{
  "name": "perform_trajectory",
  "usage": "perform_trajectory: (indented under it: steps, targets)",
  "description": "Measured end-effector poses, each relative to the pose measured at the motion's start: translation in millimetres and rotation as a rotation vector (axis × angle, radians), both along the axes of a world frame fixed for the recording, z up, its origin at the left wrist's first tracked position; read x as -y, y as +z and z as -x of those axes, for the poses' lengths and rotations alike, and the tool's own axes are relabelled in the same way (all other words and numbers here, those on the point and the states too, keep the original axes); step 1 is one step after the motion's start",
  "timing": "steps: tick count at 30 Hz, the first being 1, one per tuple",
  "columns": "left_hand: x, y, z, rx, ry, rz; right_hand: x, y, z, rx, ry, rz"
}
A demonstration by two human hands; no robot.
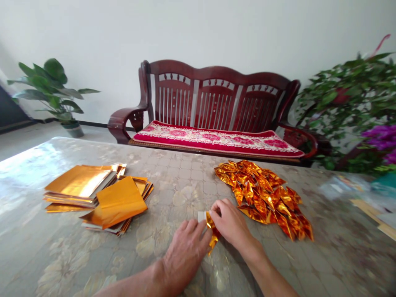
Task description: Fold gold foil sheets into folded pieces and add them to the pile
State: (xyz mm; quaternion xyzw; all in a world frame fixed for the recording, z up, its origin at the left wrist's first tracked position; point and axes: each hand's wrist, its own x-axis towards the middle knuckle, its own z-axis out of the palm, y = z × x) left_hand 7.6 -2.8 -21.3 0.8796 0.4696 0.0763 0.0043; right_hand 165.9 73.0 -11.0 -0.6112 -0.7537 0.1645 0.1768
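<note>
Between my hands, at the near middle of the table, lies a partly folded sheet of gold foil paper [213,241] with a pale underside showing at its far end. My left hand [187,251] rests over its left side, fingers together and pressed down on it. From the right, my right hand [230,222] pinches the sheet's far edge between thumb and fingers. Much of the sheet is hidden under both hands. Flat gold foil sheets [82,181] are stacked at the left, with a looser pile [122,202] leaning by them. Folded gold foil pieces [262,194] form a heap at the right.
A patterned cover lies over the table [173,173]. Clear plastic bags [343,185] and a light wooden-looking strip [374,216] are at the right edge. Beyond stands a dark red wooden bench [216,99] with a floral cushion, between a potted plant [55,90] and leafy greenery [349,95].
</note>
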Motion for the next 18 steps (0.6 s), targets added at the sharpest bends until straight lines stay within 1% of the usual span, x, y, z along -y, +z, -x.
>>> perform_trajectory:
  steps: [6,11,18]
  targets:
    - [-0.3,-1.5,-0.6,-0.005,0.0,-0.002,2.0,5.6,1.5,0.024,-0.023,0.075]
    - [-1.4,0.3,-0.3,-0.01,-0.014,-0.006,3.9,6.6,5.2,0.096,-0.056,0.082]
    - [-1.5,-0.7,-0.2,0.043,0.048,-0.065,7.4,4.6,8.7,0.101,-0.07,0.073]
